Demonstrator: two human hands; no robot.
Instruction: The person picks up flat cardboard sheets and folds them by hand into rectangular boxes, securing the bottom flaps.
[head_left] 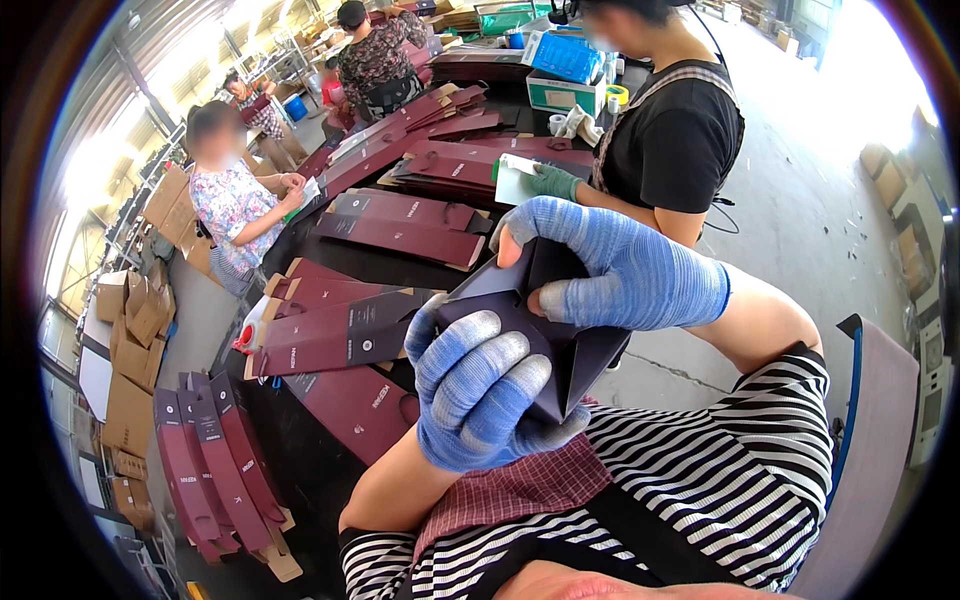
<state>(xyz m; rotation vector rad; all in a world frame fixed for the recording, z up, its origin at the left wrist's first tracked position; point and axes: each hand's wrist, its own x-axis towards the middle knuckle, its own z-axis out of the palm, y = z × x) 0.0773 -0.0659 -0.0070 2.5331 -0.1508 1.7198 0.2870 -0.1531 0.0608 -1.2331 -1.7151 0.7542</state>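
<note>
Close to my chest I hold a dark paperboard box (pixel 557 352) in both hands, its flaps partly folded at the end turned up toward me. My left hand (pixel 482 395), in a blue knit glove with worn pale fingertips, wraps its fingers over the near left side of the box. From the right, my right hand (pixel 625 265), in a matching glove with bare thumb and finger tips, grips the upper edge, thumb pressed on a flap. The rest of the box is hidden behind my hands. Flat maroon cartons (pixel 335 330) lie just beyond my left hand.
A dark table (pixel 285 440) carries several stacks of maroon cartons (pixel 215 455) and a tape roll (pixel 247 335). Across it, a person (pixel 235 195) handles a small item; at right, a gloved co-worker (pixel 680 130) holds a white card (pixel 515 180). Brown cardboard boxes (pixel 135 350) are piled left.
</note>
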